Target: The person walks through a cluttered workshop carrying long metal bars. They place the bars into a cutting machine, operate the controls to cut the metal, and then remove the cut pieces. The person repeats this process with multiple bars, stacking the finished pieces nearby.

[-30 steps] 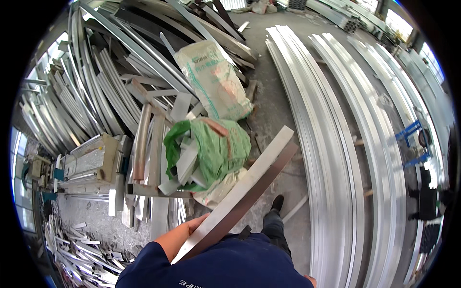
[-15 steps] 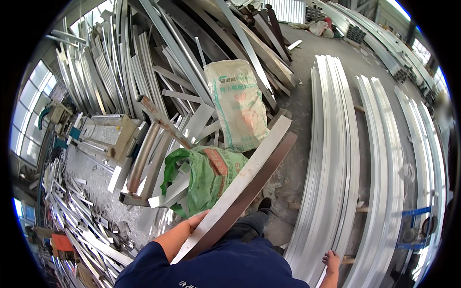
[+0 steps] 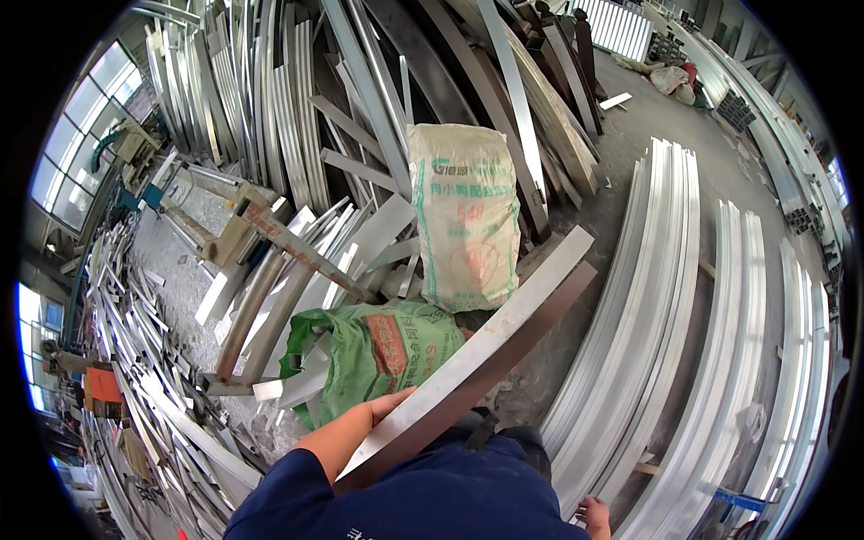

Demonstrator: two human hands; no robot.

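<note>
My left hand [image 3: 391, 408] is closed around the lower part of a long metal profile [image 3: 490, 346]. Its upper face is silver-white and its side face brown. The profile slants across my front, its far end raised to the right. My right hand [image 3: 593, 515] hangs low at my right side, fingers loosely curled and holding nothing I can see. A bundle of silver profiles [image 3: 630, 297] lies on the floor beside it. Just beyond my left hand sits a green woven sack [image 3: 378, 355] with metal offcuts in its mouth; behind that, a pale woven sack [image 3: 466, 216] stands upright.
Tall metal profiles [image 3: 261, 99] lean in a dense stack at the back left. A rusty metal frame [image 3: 306, 252] juts out beside the sacks. Loose offcuts [image 3: 153, 360] cover the floor at left. Another profile bundle [image 3: 720, 315] and a blue metal piece [image 3: 740, 500] are at right.
My view has shifted, so the sacks and floor bundles sit lower and further right. The profile stays in my left hand. My right hand now shows lower and closer to my body.
</note>
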